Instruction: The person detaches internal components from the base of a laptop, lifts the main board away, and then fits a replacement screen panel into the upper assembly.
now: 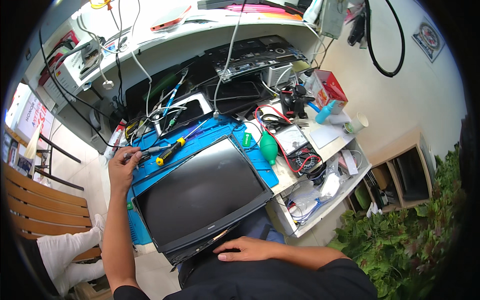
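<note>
A laptop screen panel [200, 187] in a black frame lies tilted across the near edge of the bench, its lower edge overhanging toward my lap. My left hand [123, 170] is at the panel's far left corner, fingers closed round a slim dark and silver tool [145, 154] whose kind I cannot make out. Right beside it, a yellow and black screwdriver [171, 152] rests on the blue work mat [200, 139]. My right hand [245, 249] lies with fingers extended by the panel's lower edge, near a thin strip [216, 240] there; nothing shows in it.
A green air blower [268, 148] and red cable stand right of the panel. Behind are opened laptop parts [257, 55], cables and a white-framed tablet part [185, 112]. An open drawer [320, 210] juts out at right. Someone in white trousers [70, 250] sits at left.
</note>
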A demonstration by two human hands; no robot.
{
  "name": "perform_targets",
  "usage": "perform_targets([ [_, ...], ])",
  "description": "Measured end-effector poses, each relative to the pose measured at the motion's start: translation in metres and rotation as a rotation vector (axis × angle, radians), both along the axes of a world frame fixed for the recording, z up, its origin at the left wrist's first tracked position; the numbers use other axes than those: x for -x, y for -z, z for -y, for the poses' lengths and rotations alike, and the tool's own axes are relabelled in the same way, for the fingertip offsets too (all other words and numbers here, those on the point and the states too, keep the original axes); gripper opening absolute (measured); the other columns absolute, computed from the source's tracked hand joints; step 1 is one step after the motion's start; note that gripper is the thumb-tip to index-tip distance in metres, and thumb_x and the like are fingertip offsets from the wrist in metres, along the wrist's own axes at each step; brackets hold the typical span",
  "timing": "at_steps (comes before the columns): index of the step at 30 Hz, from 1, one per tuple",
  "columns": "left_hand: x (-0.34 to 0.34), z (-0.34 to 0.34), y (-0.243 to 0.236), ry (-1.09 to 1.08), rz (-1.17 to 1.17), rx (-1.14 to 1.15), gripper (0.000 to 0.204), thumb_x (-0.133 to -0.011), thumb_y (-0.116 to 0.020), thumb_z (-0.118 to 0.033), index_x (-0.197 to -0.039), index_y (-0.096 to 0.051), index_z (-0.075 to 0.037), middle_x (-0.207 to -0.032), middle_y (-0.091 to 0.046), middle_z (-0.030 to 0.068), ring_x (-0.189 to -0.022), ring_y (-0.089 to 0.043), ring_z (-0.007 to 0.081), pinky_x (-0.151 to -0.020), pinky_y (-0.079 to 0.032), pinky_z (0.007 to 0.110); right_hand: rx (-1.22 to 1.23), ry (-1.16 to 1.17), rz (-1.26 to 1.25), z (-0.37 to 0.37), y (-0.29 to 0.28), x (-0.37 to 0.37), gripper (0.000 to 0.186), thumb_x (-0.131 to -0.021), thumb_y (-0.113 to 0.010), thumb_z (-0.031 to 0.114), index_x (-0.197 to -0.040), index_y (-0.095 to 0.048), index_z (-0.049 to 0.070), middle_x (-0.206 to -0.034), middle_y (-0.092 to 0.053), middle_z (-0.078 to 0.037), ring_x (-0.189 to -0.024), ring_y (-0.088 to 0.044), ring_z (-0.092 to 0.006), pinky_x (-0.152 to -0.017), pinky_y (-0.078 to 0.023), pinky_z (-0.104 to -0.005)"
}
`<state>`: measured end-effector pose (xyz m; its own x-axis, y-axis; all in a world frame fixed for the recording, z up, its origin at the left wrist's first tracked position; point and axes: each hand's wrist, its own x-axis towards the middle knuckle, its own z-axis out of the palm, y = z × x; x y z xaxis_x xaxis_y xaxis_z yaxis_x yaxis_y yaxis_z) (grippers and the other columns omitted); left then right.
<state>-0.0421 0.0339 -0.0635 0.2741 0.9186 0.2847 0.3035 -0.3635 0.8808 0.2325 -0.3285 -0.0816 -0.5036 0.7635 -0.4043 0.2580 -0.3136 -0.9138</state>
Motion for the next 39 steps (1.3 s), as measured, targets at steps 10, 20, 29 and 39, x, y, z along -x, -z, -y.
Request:
perform_targets([
  [10, -0.005, 0.017, -0.024, -0.086, -0.088, -0.260, 0.024, -0.118, -0.062, -0.026, -0.114, -0.068, -0.003, -0.096, -0.074, 0.0045, -0.086, -0.071, 0.0115, -0.082, -0.059, 0.030, 0.114, 0.055, -0.036, 0.009, 0.008, -0.010, 0.071, -0.112, -0.058, 0.062, -0.155, -0.065, 0.006, -0.152, -0.069, -0.019, -0.144, -0.063, -0.0327, -0.120, -0.047, -0.0415],
  [20, -0.064, -0.001, -0.058, 0.194, -0.848, -0.613, 0.021, -0.097, -0.079, -0.016, -0.117, -0.079, -0.011, -0.100, -0.070, 0.0094, -0.101, -0.072, 0.0329, -0.084, -0.060, 0.046, 0.072, 0.002, 0.004, -0.002, 0.025, -0.004, 0.074, -0.111, -0.058, 0.065, -0.154, -0.065, 0.005, -0.152, -0.069, -0.019, -0.145, -0.061, -0.0316, -0.123, -0.045, -0.0416],
  [29, -0.130, -0.056, -0.076, 0.154, -0.587, -0.502, 0.024, -0.096, -0.073, -0.010, -0.118, -0.083, -0.008, -0.109, -0.080, 0.0158, -0.105, -0.076, 0.0407, -0.094, -0.061, 0.049, 0.192, 0.045, 0.006, -0.002, 0.035, -0.015, 0.078, -0.109, -0.059, 0.068, -0.153, -0.067, 0.004, -0.149, -0.071, -0.019, -0.142, -0.064, -0.0321, -0.120, -0.047, -0.0420],
  [39, -0.151, -0.160, -0.045, 0.026, -0.966, -0.635, 0.020, -0.087, -0.066, -0.005, -0.099, -0.082, -0.006, -0.102, -0.079, 0.0240, -0.100, -0.078, 0.0445, -0.091, -0.064, 0.054, 0.046, 0.025, -0.070, -0.008, 0.026, -0.012, 0.071, -0.111, -0.063, 0.058, -0.152, -0.066, 0.000, -0.150, -0.070, -0.022, -0.143, -0.064, -0.0315, -0.121, -0.047, -0.0416],
])
